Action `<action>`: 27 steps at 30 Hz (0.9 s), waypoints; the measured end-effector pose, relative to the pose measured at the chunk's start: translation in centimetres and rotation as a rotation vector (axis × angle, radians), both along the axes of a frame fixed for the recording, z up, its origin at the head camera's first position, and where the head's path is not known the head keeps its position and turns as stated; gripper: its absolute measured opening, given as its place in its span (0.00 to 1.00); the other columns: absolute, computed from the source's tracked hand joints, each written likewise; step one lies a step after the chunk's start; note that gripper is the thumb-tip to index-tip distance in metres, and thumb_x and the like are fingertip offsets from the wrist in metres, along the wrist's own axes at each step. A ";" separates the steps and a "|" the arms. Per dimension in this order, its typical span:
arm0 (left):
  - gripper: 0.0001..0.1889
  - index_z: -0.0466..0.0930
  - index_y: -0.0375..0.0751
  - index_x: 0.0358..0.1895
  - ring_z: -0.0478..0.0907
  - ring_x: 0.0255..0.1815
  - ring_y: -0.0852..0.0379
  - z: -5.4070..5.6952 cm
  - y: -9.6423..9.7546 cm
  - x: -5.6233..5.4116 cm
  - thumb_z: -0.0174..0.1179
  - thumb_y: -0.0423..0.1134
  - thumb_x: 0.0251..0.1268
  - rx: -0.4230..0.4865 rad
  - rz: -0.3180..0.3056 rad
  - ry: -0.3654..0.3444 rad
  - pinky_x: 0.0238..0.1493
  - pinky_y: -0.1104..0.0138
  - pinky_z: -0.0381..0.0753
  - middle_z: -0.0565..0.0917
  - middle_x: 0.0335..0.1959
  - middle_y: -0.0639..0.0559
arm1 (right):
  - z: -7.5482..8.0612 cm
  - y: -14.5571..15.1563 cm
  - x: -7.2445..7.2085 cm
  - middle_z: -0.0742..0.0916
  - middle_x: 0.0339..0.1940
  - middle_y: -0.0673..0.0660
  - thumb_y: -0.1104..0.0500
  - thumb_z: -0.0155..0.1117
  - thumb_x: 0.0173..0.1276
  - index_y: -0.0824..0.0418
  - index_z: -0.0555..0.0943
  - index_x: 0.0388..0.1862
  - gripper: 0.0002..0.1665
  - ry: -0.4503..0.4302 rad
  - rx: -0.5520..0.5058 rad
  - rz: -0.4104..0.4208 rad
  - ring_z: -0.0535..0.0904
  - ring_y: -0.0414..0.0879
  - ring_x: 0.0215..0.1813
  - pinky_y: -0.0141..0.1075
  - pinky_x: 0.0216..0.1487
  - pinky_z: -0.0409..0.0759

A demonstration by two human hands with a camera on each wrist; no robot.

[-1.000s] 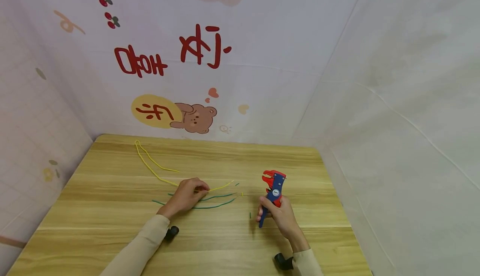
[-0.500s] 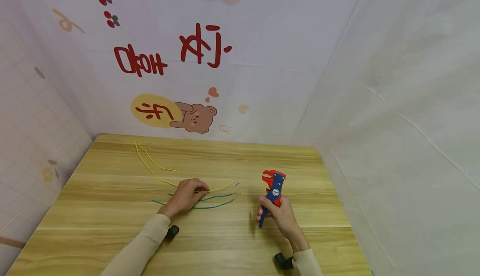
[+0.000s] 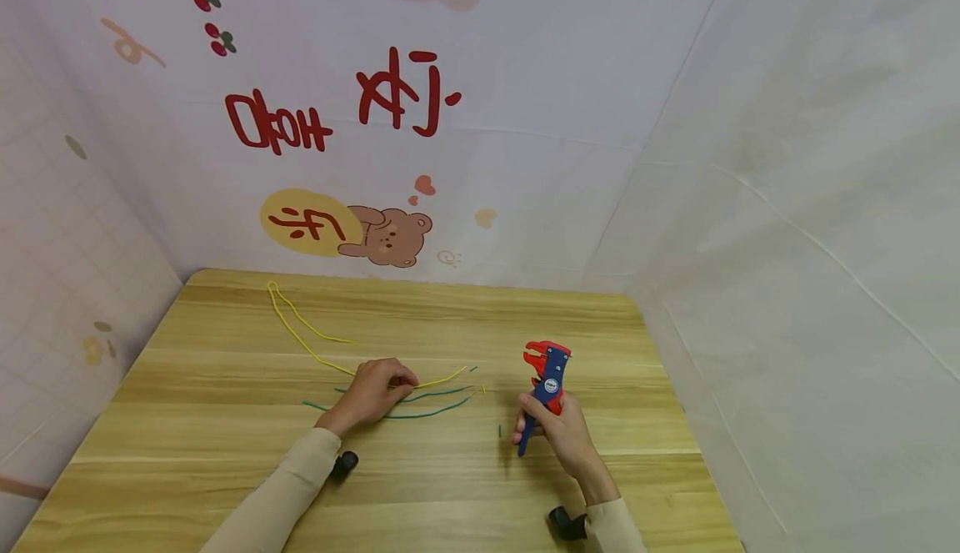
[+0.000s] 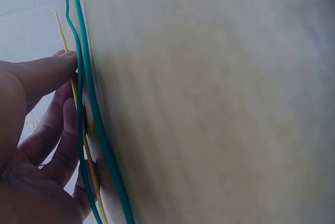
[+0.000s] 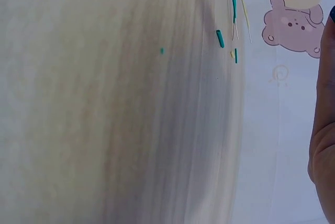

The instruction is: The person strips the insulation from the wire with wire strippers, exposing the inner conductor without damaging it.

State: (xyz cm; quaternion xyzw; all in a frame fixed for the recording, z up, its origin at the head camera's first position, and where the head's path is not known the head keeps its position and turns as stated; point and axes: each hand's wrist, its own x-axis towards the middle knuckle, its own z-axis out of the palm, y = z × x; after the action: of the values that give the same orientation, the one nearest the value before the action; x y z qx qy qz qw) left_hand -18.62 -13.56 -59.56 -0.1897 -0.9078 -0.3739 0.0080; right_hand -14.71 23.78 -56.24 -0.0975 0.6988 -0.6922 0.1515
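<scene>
My left hand [image 3: 369, 393] pinches a yellow wire [image 3: 444, 380] between thumb and fingers, with its free end pointing right. The rest of that wire bends back in a long loop toward the far left of the table. Two green wires [image 3: 431, 414] run beside it, passing under the hand; the left wrist view shows one green wire [image 4: 94, 103] close by the thumb. Their right ends look pale and thin in the right wrist view. My right hand [image 3: 568, 438] grips a red and blue wire stripper [image 3: 553, 369] by its handles, its red jaws upward.
Small green offcuts [image 3: 500, 431] and a yellow offcut [image 3: 484, 389] lie on the wooden table [image 3: 420, 486] between the hands. A printed cloth wall [image 3: 510, 161] stands behind the table, and a plain white sheet [image 3: 810, 286] hangs along the right.
The free end of the yellow wire has dipped slightly. Both hands keep their places, and the wire stripper stays where it was.
</scene>
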 end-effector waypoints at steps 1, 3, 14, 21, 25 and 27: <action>0.05 0.97 0.48 0.44 0.90 0.42 0.56 0.0 0.0 0.0 0.75 0.33 0.74 0.001 0.002 -0.007 0.60 0.45 0.82 0.93 0.39 0.58 | 0.0 0.0 0.0 0.90 0.29 0.52 0.53 0.61 0.92 0.83 0.74 0.51 0.28 0.000 0.000 0.000 0.94 0.45 0.32 0.48 0.43 0.97; 0.05 0.97 0.49 0.45 0.90 0.43 0.56 -0.1 0.0 0.0 0.75 0.33 0.74 0.000 0.009 -0.024 0.63 0.42 0.80 0.93 0.39 0.59 | 0.0 0.0 0.0 0.90 0.29 0.52 0.53 0.61 0.92 0.82 0.75 0.50 0.27 -0.003 0.002 -0.003 0.94 0.45 0.32 0.47 0.43 0.96; 0.06 0.98 0.50 0.46 0.89 0.46 0.53 0.1 0.2 0.0 0.75 0.34 0.75 -0.010 0.021 -0.057 0.65 0.37 0.75 0.93 0.41 0.59 | 0.3 0.1 0.2 0.91 0.30 0.53 0.52 0.63 0.91 0.73 0.79 0.49 0.21 -0.033 0.001 -0.038 0.94 0.46 0.31 0.47 0.43 0.96; 0.05 0.98 0.48 0.47 0.88 0.47 0.52 0.2 0.2 0.1 0.75 0.34 0.74 -0.002 0.023 -0.066 0.64 0.38 0.73 0.94 0.42 0.57 | 0.0 0.5 0.3 0.91 0.30 0.53 0.52 0.64 0.90 0.82 0.75 0.54 0.28 -0.053 0.003 -0.080 0.94 0.47 0.32 0.48 0.44 0.97; 0.05 0.98 0.47 0.46 0.89 0.46 0.52 0.2 0.2 0.1 0.75 0.34 0.75 -0.001 0.023 -0.066 0.65 0.38 0.73 0.93 0.41 0.57 | -0.2 0.8 0.3 0.92 0.30 0.55 0.51 0.65 0.89 0.78 0.78 0.52 0.26 -0.078 -0.005 -0.108 0.95 0.49 0.34 0.50 0.45 0.97; 0.05 0.98 0.48 0.46 0.89 0.46 0.53 0.2 0.2 0.1 0.75 0.34 0.75 0.000 0.022 -0.064 0.66 0.37 0.73 0.93 0.41 0.58 | -0.2 1.0 0.3 0.93 0.31 0.55 0.51 0.66 0.89 0.74 0.80 0.51 0.23 -0.083 -0.002 -0.112 0.95 0.50 0.35 0.50 0.46 0.97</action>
State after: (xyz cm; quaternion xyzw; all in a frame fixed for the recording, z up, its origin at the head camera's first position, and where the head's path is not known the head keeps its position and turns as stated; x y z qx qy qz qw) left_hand -18.47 -13.39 -59.37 -0.1676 -0.9097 -0.3796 -0.0169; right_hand -14.46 24.74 -56.45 -0.0298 0.6955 -0.7038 0.1414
